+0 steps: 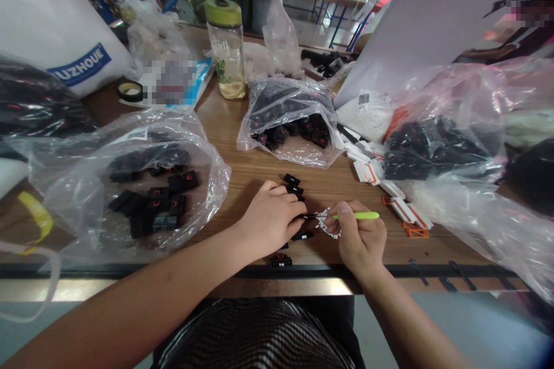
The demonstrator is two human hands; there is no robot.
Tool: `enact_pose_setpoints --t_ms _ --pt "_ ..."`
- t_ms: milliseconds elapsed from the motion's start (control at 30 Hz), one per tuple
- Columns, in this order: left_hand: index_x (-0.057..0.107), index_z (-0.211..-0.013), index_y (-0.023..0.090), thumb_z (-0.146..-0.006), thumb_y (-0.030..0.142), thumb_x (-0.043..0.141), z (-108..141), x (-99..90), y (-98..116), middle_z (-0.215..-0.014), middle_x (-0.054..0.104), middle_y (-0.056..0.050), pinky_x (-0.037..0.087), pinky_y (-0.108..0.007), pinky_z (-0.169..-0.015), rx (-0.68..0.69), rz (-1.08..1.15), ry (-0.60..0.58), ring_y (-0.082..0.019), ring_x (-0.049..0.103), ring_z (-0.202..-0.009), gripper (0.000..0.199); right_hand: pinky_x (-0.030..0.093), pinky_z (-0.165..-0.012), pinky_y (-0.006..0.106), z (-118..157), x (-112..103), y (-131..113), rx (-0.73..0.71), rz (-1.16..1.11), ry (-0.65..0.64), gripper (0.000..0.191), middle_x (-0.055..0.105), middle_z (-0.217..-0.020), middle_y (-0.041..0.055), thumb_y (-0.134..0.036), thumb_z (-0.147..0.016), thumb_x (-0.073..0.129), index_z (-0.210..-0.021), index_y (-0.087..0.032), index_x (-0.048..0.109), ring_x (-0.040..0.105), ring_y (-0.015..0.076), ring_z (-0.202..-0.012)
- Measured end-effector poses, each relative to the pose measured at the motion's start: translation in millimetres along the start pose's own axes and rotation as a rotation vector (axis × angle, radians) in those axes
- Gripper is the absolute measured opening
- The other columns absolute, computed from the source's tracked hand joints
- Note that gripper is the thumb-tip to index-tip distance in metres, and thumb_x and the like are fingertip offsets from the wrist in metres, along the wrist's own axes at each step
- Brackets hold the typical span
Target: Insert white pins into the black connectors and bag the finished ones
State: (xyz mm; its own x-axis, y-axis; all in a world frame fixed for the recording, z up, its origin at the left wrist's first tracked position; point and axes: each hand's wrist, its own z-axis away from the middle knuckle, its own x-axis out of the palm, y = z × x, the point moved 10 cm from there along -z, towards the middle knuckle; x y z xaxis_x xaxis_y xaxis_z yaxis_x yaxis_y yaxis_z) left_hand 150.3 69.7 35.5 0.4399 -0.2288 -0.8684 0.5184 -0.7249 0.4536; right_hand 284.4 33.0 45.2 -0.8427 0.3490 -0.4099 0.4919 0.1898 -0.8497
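Observation:
Low over the wooden table, my right hand (pixel 361 236) grips a thin, pen-like tool with a lime-green handle (pixel 366 215). The tool's dark tip points left and reaches the fingertips of my left hand (pixel 272 216). That hand is closed, palm down, and whatever its fingers hold is hidden. Small black plastic pieces lie around it: two beyond the fingers (pixel 292 180), one nearer me with white dots (pixel 302 236), and another by the table edge (pixel 281 261). Between my hands is a scatter of tiny white bits (pixel 325 222), partly covered by my right hand.
Clear bags of black parts stand at left (pixel 208 184), centre (pixel 285 109) and right (pixel 445 144). White and orange plastic parts (pixel 409 213) lie right of my hand. Farther back are a green-lidded bottle (pixel 225 46) and a tape roll (pixel 130 91). Another person is partly visible at far right.

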Motion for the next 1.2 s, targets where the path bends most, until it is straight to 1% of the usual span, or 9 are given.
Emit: enact_pose_setpoints --t_ms 167,467,567,667,700,767,867,1000,1200 --pt "0.072 -0.093 0.023 -0.091 0.027 0.063 -1 0.2 0 -0.085 0.071 0.001 0.033 -0.041 -0.085 0.001 0.0 0.003 -0.022 0.058 -0.086 0.01 0.048 -0.049 0.021 2 1 3 -0.003 0.03 -0.024 0.033 0.066 -0.062 -0.0008 -0.028 -0.099 0.051 -0.073 -0.018 0.069 0.061 0.0099 -0.049" --pt "0.072 -0.093 0.023 -0.091 0.027 0.064 -1 -0.6 0 -0.084 0.071 0.001 0.033 -0.04 -0.085 0.004 0.009 0.005 -0.021 0.058 -0.086 0.009 0.048 -0.052 0.022 4 -1 1 -0.038 0.058 -0.005 0.031 0.065 -0.06 -0.0014 -0.027 -0.099 0.051 -0.075 -0.019 0.068 0.061 0.0104 -0.05" --pt "0.072 -0.092 0.023 -0.091 0.028 0.064 -1 -0.7 0 -0.084 0.071 0.001 0.033 -0.04 -0.085 0.001 -0.001 0.005 -0.021 0.059 -0.087 0.009 0.048 -0.054 0.023 5 3 -6 -0.096 0.112 -0.061 0.029 0.066 -0.063 -0.0006 -0.025 -0.099 0.049 -0.077 -0.019 0.067 0.062 0.0112 -0.053" --pt "0.073 -0.093 0.022 -0.091 0.028 0.065 -1 -0.7 -1 -0.085 0.072 0.001 0.034 -0.04 -0.086 -0.005 -0.005 0.005 -0.022 0.059 -0.088 0.01 0.047 -0.058 0.026 8 10 -15 -0.189 0.212 -0.144 0.026 0.065 -0.063 0.0003 -0.024 -0.097 0.052 -0.075 -0.019 0.065 0.062 0.0129 -0.057" --pt "0.073 -0.093 0.022 -0.091 0.028 0.065 -1 -0.7 -1 -0.085 0.072 0.001 0.034 -0.04 -0.087 -0.007 -0.007 0.005 -0.022 0.059 -0.088 0.01 0.047 -0.058 0.026 9 10 -16 -0.208 0.226 -0.154 0.026 0.065 -0.063 0.0003 -0.024 -0.097 0.053 -0.074 -0.019 0.065 0.062 0.0132 -0.057" --pt "0.073 -0.093 0.022 -0.091 0.029 0.066 -1 -0.6 -1 -0.085 0.072 0.001 0.034 -0.04 -0.087 -0.008 -0.01 0.005 -0.021 0.059 -0.088 0.01 0.047 -0.058 0.026 9 7 -15 -0.196 0.194 -0.121 0.027 0.064 -0.062 0.0 -0.023 -0.097 0.052 -0.074 -0.019 0.065 0.062 0.0127 -0.056" --pt "0.073 -0.094 0.023 -0.091 0.029 0.066 -1 -0.3 -1 -0.086 0.072 0.001 0.034 -0.04 -0.086 -0.004 -0.011 0.005 -0.021 0.059 -0.088 0.01 0.048 -0.055 0.024 9 -1 -9 -0.125 0.093 -0.044 0.03 0.064 -0.062 -0.0006 -0.022 -0.099 0.048 -0.076 -0.019 0.066 0.061 0.011 -0.054" --pt "0.073 -0.094 0.022 -0.091 0.029 0.066 -1 0.1 -1 -0.085 0.072 0.001 0.034 -0.04 -0.087 -0.008 -0.007 0.004 -0.021 0.059 -0.088 0.01 0.048 -0.052 0.023 9 2 -9 -0.108 0.055 -0.054 0.028 0.066 -0.064 -0.0005 -0.022 -0.098 0.049 -0.077 -0.018 0.068 0.061 0.0098 -0.053" --pt "0.073 -0.094 0.023 -0.091 0.028 0.066 -1 -0.4 -1 -0.085 0.072 0.001 0.034 -0.04 -0.086 -0.006 -0.004 0.004 -0.022 0.059 -0.087 0.009 0.049 -0.053 0.021 8 0 -6 -0.095 0.027 -0.018 0.029 0.066 -0.065 -0.0013 -0.021 -0.098 0.05 -0.076 -0.018 0.068 0.062 0.0089 -0.054"
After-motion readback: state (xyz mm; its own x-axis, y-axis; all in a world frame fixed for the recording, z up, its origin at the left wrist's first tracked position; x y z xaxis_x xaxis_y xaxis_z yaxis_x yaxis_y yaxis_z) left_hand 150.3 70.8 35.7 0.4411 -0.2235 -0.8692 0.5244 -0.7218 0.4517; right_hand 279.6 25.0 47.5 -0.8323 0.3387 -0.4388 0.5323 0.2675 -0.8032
